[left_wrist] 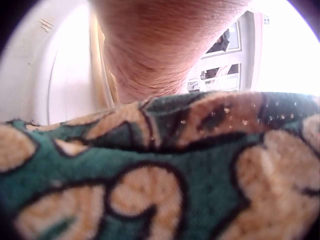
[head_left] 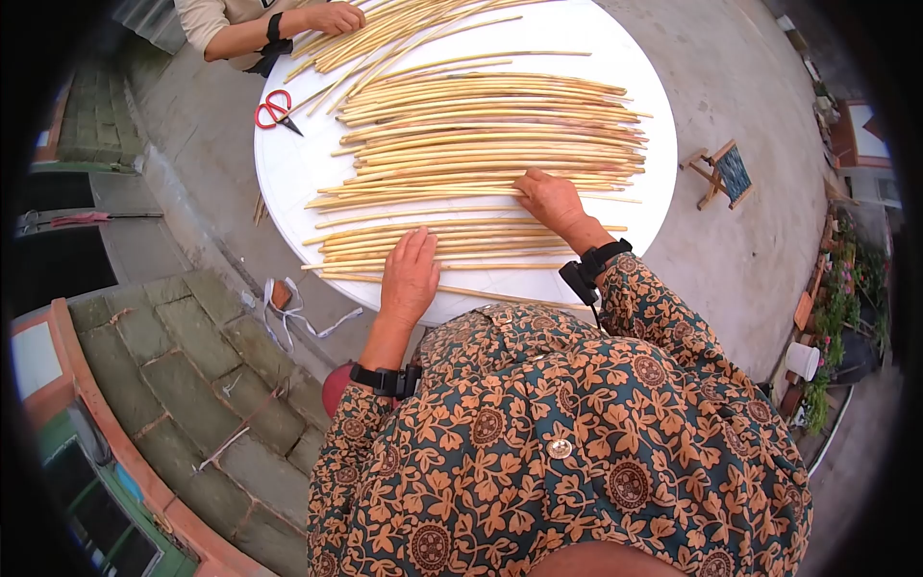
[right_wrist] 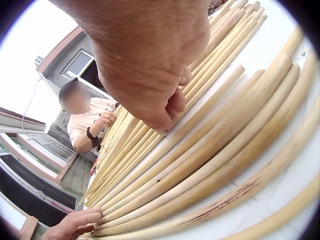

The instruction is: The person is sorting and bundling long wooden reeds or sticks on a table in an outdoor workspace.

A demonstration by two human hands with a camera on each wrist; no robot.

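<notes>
Many long pale peeled sticks lie side by side in rows across a round white table. My left hand lies flat on the nearest rows, fingers straight and spread. My right hand rests further in, its bent fingertips pressing down on the sticks. In the right wrist view that hand touches the sticks from above, and my left fingertips show at the bottom edge. The left wrist view is mostly forearm and patterned sleeve.
Across the table another person has a hand on a slanted bundle of sticks. Red scissors lie at the table's left edge. A small wooden stool stands on the concrete to the right, stone steps to the left.
</notes>
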